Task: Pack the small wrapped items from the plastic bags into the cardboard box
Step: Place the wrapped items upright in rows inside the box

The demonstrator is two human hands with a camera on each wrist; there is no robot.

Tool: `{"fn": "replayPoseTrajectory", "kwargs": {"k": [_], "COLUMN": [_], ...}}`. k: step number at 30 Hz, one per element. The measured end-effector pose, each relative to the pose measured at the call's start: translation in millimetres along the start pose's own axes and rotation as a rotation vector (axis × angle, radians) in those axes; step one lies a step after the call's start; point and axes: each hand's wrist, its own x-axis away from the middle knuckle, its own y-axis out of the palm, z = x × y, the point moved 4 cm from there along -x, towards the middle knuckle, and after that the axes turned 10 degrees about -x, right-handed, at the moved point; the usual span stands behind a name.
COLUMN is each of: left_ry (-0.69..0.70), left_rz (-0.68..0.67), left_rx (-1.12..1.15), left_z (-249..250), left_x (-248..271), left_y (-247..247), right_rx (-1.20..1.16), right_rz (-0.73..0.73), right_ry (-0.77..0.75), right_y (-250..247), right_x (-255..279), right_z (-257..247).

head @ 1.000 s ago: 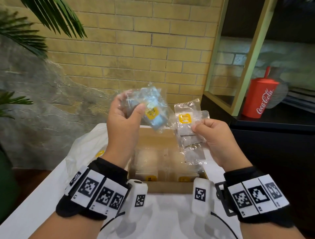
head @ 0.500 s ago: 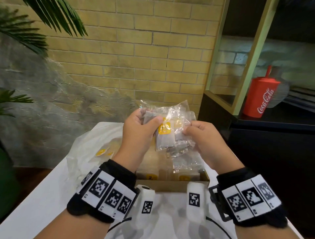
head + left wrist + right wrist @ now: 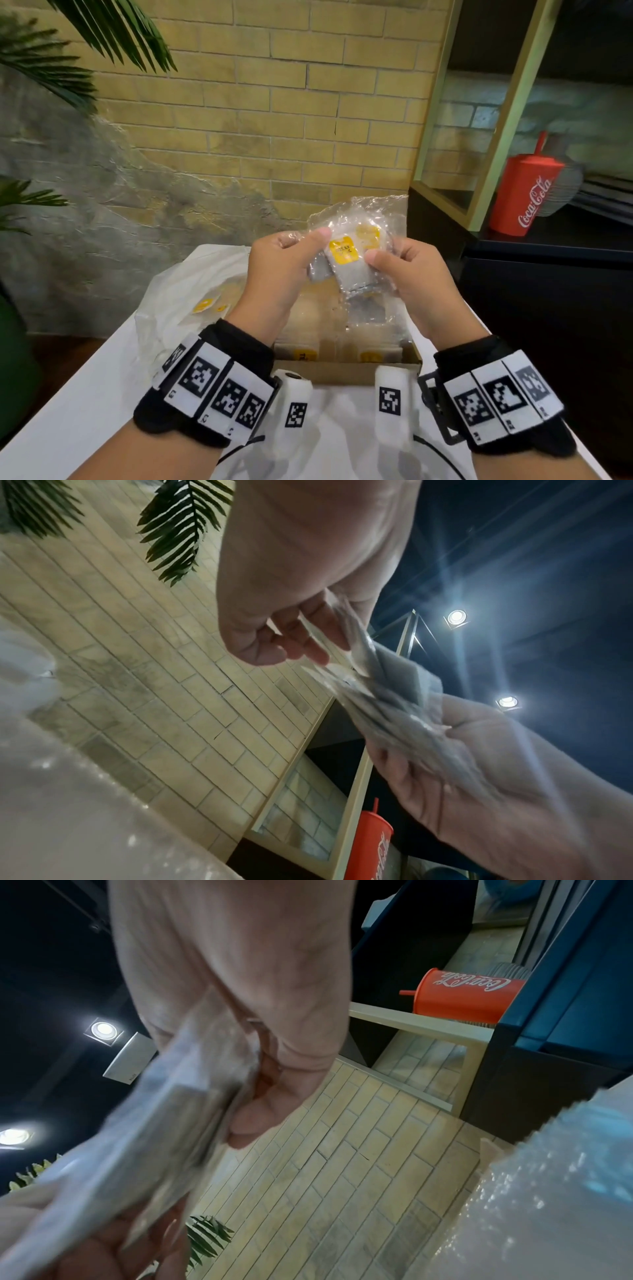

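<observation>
The head view is evenly lit and mostly sharp, with wide-angle bending of the brick wall [image 3: 291,102] toward the edges. Both wrist views are dimmer and softer. Ceiling spotlights [image 3: 456,617] flare with streaks in the left wrist view. Motion blur smears the clear wrapped packets [image 3: 143,1123] in the right wrist view.
</observation>
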Motion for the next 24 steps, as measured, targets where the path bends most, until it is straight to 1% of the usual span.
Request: {"fn": "replayPoseTrajectory", "kwargs": {"k": [3,5,7,10,12,14,16,18,19,21,24], "left_ry": [-0.055,-0.064,-0.041,0.028,0.046,0.032,0.002,-0.012,-0.015,-0.017,-0.053], "left_rz": [-0.139,-0.229,-0.280,-0.340,-0.382,-0.464,-0.572,-0.652,-0.664,-0.636,-0.652], "left_rx": [-0.065,-0.069,-0.083,-0.225,-0.306,-0.446,-0.689,-0.929,-1.031,-1.188,-1.282], "left_z": [-1,-1,-1,4,7,6,1,-7,-11,-18,-26], "left_x": [2,3,1,-2,-5,-7,-6,-3,-2,-1,-3], "left_y": [7,9,6,-3,-11,-19,-24,-23,-22,-19,-19], "right_rx": [-0.050,-0.055,-0.065,-0.069,-0.055,-0.063,-0.105,-0.151,-0.167,-0.173,-0.174], "right_rz": [0.103,0.153,0.196,0.258,0.290,0.335,0.374,0.391,0.394,0.393,0.365], "right_ry": [-0.026,-0.052,-0.073,-0.080,-0.089,-0.103,-0.112,-0.112,-0.113,-0.114,-0.123], "right_y": [-5,-8,-13,-23,-29,-36,-44,-49,-50,-51,-50], "right_x": [-2,-2,-3,-7,-9,-9,-9,-10,-10,-11,-11], "right_z": [-2,-4,-5,-2,-1,-1,-3,-3,-4,-4,-4]}}
